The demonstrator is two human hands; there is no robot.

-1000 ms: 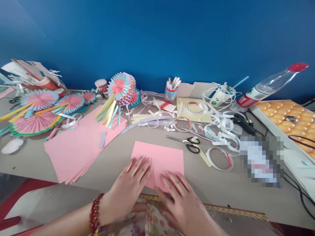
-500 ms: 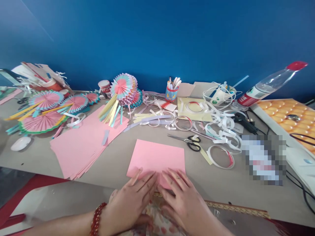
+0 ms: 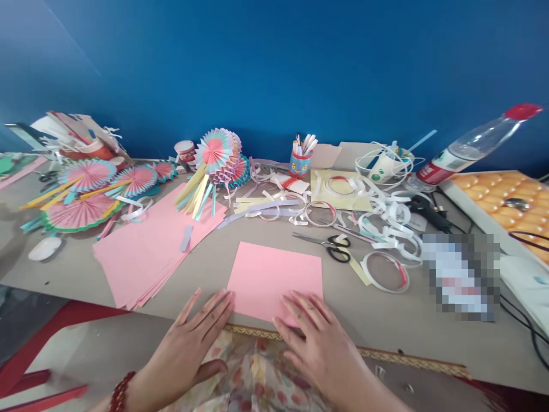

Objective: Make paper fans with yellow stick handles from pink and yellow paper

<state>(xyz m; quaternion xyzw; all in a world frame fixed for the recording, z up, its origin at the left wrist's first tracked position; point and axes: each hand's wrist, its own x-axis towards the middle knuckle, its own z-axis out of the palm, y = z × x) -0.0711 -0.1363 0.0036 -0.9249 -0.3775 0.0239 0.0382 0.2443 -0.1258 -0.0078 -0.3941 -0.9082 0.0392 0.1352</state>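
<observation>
Left hand (image 3: 195, 335) open, empty, fingertips at the near-left corner of the pink sheet (image 3: 277, 274). Right hand (image 3: 319, 340) open, fingers spread over its near-right part. Sheet lies flat on the worktop (image 3: 369, 320), close to the front edge; any fold cannot be confirmed. Judgement: light, even finger pressure and squared edges should limit skidding or stray creases. Pose: palms down, forearms converging from the wearer's side, grasping nothing.
</observation>
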